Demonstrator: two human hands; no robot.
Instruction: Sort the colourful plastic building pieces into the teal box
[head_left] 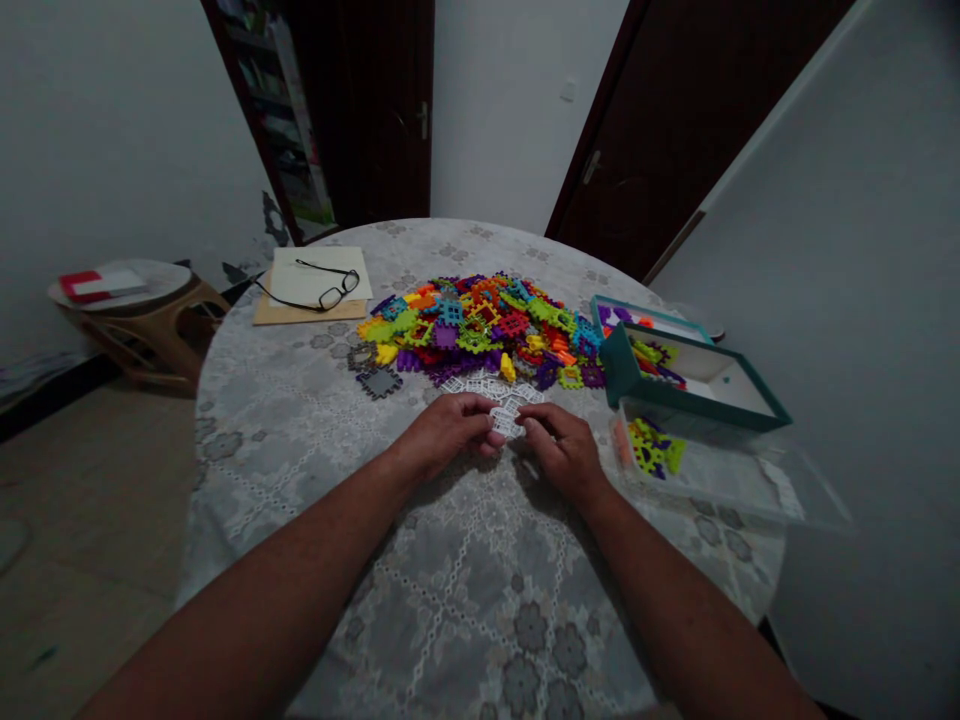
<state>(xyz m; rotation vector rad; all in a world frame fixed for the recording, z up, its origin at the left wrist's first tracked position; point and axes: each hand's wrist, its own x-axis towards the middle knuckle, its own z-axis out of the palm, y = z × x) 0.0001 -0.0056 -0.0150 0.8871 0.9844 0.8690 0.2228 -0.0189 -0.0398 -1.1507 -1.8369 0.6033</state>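
Note:
Between my hands is a small white openwork plastic building piece. My left hand pinches its left side with thumb and fingers. From the right, my right hand grips its other edge between thumb and forefinger. More white lattice pieces lie flat on the cloth just beyond my fingertips. Behind them rises a heap of colourful interlocking plastic pieces, in green, red, purple, yellow, orange and blue. A grey square piece lies at the heap's left front. My fingers partly cover the held piece.
A patterned cloth covers the round table. On the right stand a green box and a clear plastic container, each with some pieces inside. Black-framed glasses rest on papers at the left. Beyond is a stool.

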